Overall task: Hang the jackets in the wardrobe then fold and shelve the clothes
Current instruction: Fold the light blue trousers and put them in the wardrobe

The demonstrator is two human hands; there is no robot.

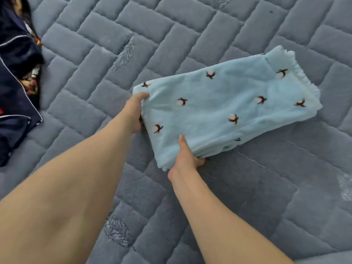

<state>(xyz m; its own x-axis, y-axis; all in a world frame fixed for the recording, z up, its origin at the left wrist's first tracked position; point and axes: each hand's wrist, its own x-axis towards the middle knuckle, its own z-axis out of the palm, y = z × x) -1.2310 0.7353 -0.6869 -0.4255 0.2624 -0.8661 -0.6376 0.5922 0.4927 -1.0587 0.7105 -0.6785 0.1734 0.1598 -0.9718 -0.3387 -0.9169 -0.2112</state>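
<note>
Folded pale-blue fleece garment [224, 107], dotted with small brown-and-white motifs, lies at centre right of the frame on a grey quilted bed [144, 44]. The left hand [136, 113] grips its near-left edge, thumb on top and fingers tucked under; the right hand [187, 155] pinches the lower corner, thumb on top, fingers curled beneath. Dark navy clothes [15, 88] lie at the left edge, well apart.

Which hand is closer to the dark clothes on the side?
Left. The left hand grips the blue garment's near-left edge, on the side facing the dark clothes. The right hand grips the garment's near edge, farther from them.
</note>
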